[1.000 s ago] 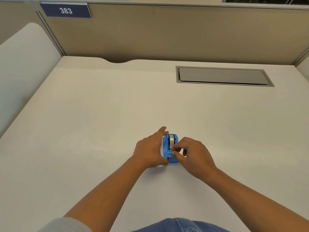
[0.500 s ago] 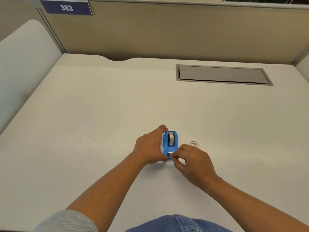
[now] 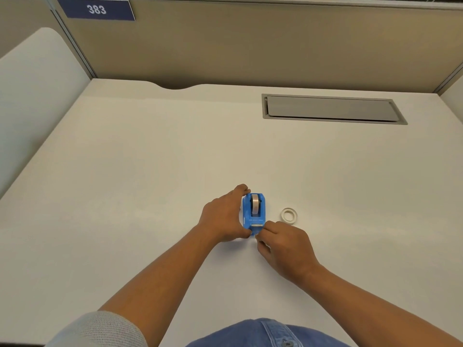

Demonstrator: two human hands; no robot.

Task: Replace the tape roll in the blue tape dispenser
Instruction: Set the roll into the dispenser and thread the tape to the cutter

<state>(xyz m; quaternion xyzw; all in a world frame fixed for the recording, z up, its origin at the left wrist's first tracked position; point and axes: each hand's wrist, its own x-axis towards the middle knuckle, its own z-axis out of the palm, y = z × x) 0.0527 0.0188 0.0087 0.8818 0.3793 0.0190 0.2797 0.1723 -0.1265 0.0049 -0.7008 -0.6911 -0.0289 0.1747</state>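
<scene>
On a pale desk (image 3: 150,171) inside an office cubicle, seen from above: blue tape dispenser (image 3: 253,213) standing upright near the front middle, cutter end toward the wearer, with a tape roll (image 3: 255,206) seated in its well. Left hand (image 3: 224,217) wrapped against the dispenser's left side, fingers curled over the far corner, grip clamped on the blue body. Right hand (image 3: 285,244) at the cutter end, thumb and forefinger pinched together just below the metal blade; whether a strip of tape lies between them cannot be told. Just right of the dispenser, apart from both hands, an empty-looking white ring (image 3: 289,215) lying flat on the desk, likely a tape core. Farther back on the right, well apart from the work, a grey cable hatch (image 3: 330,109) set flush into the desk, lid down. At the rear edge, a curved notch (image 3: 175,85) against the tan partition (image 3: 250,46). High on the partition at left, a dark blue sign (image 3: 96,9) reading 383. White side panel (image 3: 32,96) along the left. At bottom, a grey sleeve (image 3: 100,331) on the left arm and blue denim (image 3: 263,334) at centre. Nothing between the camera and the dispenser except the two hands, which hide its left face and front tip.
</scene>
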